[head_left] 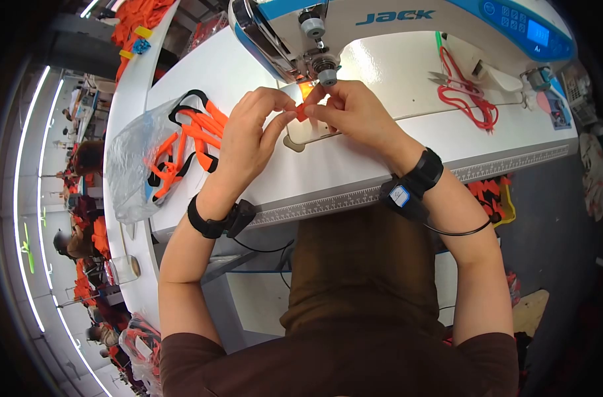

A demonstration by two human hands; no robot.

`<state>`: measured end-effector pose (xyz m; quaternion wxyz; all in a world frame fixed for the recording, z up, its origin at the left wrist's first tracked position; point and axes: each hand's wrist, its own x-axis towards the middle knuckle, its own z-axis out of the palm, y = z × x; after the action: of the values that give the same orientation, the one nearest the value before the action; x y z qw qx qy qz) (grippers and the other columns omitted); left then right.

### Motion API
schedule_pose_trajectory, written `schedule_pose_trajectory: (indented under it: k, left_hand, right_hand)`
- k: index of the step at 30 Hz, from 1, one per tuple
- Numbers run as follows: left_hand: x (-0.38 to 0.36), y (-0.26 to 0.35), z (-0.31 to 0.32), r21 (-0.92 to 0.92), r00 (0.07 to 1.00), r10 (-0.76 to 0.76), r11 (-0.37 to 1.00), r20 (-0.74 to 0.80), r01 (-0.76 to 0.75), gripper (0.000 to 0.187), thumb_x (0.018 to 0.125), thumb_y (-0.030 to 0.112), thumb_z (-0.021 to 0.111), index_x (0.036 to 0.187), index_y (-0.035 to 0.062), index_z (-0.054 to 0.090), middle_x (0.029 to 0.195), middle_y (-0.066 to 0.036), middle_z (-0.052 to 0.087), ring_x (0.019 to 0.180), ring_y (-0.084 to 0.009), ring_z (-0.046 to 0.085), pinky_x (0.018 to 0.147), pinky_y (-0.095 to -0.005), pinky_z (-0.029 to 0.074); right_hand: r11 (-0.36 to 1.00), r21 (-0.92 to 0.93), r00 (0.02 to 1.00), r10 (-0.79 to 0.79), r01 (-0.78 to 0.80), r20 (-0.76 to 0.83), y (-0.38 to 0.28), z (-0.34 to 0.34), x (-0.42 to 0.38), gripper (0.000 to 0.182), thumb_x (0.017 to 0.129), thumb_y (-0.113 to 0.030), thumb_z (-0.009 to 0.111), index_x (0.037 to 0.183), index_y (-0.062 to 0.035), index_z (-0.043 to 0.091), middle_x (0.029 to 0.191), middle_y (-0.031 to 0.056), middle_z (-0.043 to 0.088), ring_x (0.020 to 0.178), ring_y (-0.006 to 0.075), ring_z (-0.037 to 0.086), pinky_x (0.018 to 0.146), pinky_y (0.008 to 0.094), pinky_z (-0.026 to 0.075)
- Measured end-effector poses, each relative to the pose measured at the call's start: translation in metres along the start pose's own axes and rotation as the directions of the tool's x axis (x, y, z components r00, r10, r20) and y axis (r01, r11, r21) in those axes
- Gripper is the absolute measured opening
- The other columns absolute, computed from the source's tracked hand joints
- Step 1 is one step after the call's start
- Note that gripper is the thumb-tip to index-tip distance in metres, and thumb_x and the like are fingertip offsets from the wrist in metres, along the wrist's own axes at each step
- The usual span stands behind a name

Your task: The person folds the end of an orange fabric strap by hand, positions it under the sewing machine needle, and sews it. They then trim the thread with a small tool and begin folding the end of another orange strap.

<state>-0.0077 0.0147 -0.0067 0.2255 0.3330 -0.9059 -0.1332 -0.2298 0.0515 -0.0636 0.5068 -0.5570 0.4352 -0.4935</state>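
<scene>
Both hands meet at the needle area of the white and blue sewing machine (407,18). My left hand (258,126) pinches the left side of a small orange fabric piece (301,112) between thumb and fingers. On its right side, my right hand (358,116) is closed on the same piece. The piece is mostly hidden by the fingers, just in front of the presser area. Orange and black straps (199,129) lie on the white table (281,175) to the left of my left hand.
Red-handled scissors (470,99) lie right of the machine's needle. A clear plastic bag (131,162) is at the left under the straps. A ruler strip (328,198) runs along the front edge. A yellow bin (507,202) with orange pieces stands below right. Several people are far left.
</scene>
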Motion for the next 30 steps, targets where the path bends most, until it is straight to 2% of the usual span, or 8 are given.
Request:
schedule_pose_trajectory:
  k: [4, 6, 10, 14, 17, 22, 29, 30]
  left_hand:
    - [-0.002, -0.004, 0.001, -0.065, 1.000, -0.021, 0.998, 0.015, 0.022, 0.015, 0.104, 0.012, 0.069, 0.113, 0.0012, 0.072, 0.114, -0.008, 0.074, 0.104, -0.0213, 0.068, 0.094, -0.0358, 0.052]
    - [0.002, -0.009, 0.004, -0.513, 0.958, -0.273, 0.811, 0.091, 0.280, 0.016, 0.107, 0.011, 0.066, 0.116, -0.0012, 0.072, 0.120, -0.007, 0.074, 0.108, -0.0161, 0.067, 0.098, -0.0334, 0.052]
    - [0.015, -0.013, -0.007, -0.373, 0.915, -0.309, 0.841, 0.260, 0.391, 0.020, 0.103, 0.014, 0.073, 0.112, -0.0042, 0.076, 0.106, -0.006, 0.078, 0.098, -0.0139, 0.070, 0.092, -0.0321, 0.057]
    - [0.024, -0.010, -0.014, -0.422, 0.896, -0.330, 0.796, 0.298, 0.433, 0.023, 0.097, 0.016, 0.078, 0.110, -0.0030, 0.080, 0.095, -0.007, 0.081, 0.088, -0.0115, 0.072, 0.081, -0.0261, 0.055]
    - [0.029, -0.003, -0.021, -0.347, 0.866, -0.355, 0.810, 0.353, 0.473, 0.018, 0.094, 0.012, 0.082, 0.106, -0.0012, 0.080, 0.093, -0.002, 0.077, 0.083, -0.0093, 0.063, 0.079, -0.0273, 0.053]
    - [0.027, -0.001, -0.016, -0.264, 0.936, -0.253, 0.911, 0.245, 0.316, 0.019, 0.089, 0.012, 0.085, 0.099, 0.0005, 0.074, 0.089, -0.001, 0.075, 0.080, -0.0100, 0.062, 0.080, -0.0278, 0.051]
    - [0.011, 0.003, -0.006, -0.158, 0.990, -0.124, 0.978, 0.072, 0.134, 0.029, 0.086, 0.009, 0.086, 0.102, 0.0056, 0.062, 0.088, -0.001, 0.073, 0.081, -0.0124, 0.068, 0.081, -0.0291, 0.050]
    - [0.010, 0.002, -0.004, -0.025, 1.000, 0.025, 0.999, 0.018, -0.024, 0.028, 0.086, 0.009, 0.085, 0.100, 0.0071, 0.061, 0.086, -0.002, 0.073, 0.080, -0.0188, 0.071, 0.079, -0.0324, 0.052]
  right_hand:
    - [1.000, 0.009, 1.000, 0.002, -0.002, -0.014, 0.002, 0.000, 0.001, 0.019, 0.094, -0.018, 0.076, 0.101, -0.0009, 0.078, 0.077, 0.0035, 0.069, 0.062, 0.0074, 0.056, 0.058, 0.0279, 0.046]
    - [1.000, -0.024, 1.000, 0.005, -0.005, -0.011, 0.001, 0.000, 0.001, 0.018, 0.094, -0.019, 0.078, 0.100, -0.0021, 0.079, 0.072, 0.0033, 0.067, 0.060, 0.0082, 0.056, 0.058, 0.0286, 0.045]
    - [0.998, -0.058, 1.000, -0.013, 0.012, -0.025, 0.002, 0.001, 0.001, 0.018, 0.093, -0.021, 0.079, 0.100, -0.0041, 0.080, 0.068, 0.0022, 0.064, 0.058, 0.0087, 0.055, 0.058, 0.0290, 0.044]
    - [0.997, -0.073, 0.999, 0.022, -0.024, -0.030, 0.007, 0.001, 0.002, 0.019, 0.092, -0.023, 0.080, 0.101, -0.0060, 0.082, 0.063, 0.0013, 0.061, 0.057, 0.0095, 0.054, 0.058, 0.0292, 0.042]
    - [0.996, -0.081, 0.999, 0.022, -0.025, -0.034, 0.008, 0.000, 0.003, 0.020, 0.091, -0.024, 0.081, 0.101, -0.0066, 0.082, 0.063, 0.0012, 0.060, 0.057, 0.0099, 0.053, 0.058, 0.0294, 0.041]
    - [0.990, -0.137, 1.000, 0.015, -0.017, -0.020, 0.003, 0.001, 0.002, 0.020, 0.090, -0.025, 0.083, 0.100, -0.0073, 0.082, 0.063, 0.0017, 0.060, 0.057, 0.0108, 0.054, 0.058, 0.0298, 0.041]
    - [0.957, -0.289, 0.999, -0.041, 0.032, -0.026, -0.001, 0.005, -0.001, 0.019, 0.088, -0.024, 0.086, 0.096, -0.0077, 0.080, 0.067, 0.0038, 0.062, 0.060, 0.0123, 0.053, 0.060, 0.0305, 0.042]
    - [0.946, -0.321, 0.999, -0.043, 0.039, -0.005, -0.002, 0.004, -0.001, 0.019, 0.088, -0.023, 0.086, 0.096, -0.0079, 0.080, 0.069, 0.0042, 0.062, 0.062, 0.0122, 0.053, 0.060, 0.0306, 0.042]
